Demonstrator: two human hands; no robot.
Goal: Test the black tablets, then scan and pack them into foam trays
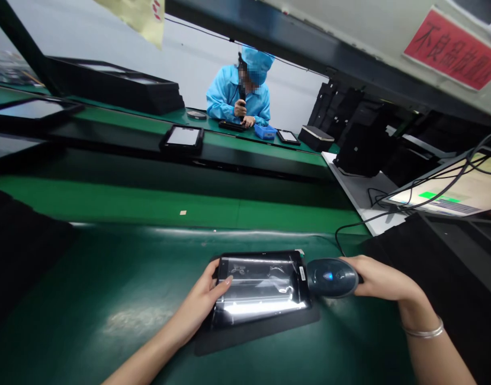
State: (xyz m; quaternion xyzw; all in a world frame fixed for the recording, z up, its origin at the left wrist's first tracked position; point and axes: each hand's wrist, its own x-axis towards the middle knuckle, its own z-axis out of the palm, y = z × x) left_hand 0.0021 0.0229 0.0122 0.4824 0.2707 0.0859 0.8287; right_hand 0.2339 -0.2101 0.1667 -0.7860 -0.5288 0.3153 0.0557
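My left hand grips the left edge of a black tablet, its thumb on the glossy, film-covered screen. The tablet is slightly tilted above a dark flat sheet on the green work surface. My right hand is wrapped round a dark barcode scanner with a blue light on top. The scanner's head is beside the tablet's right edge, by a small white label. Part of my right hand's fingers is hidden behind the scanner.
Beyond the green belt, a person in blue works near a blue tray. Another tablet lies further back. Black trays stand at the back left. A monitor and cables are at the right.
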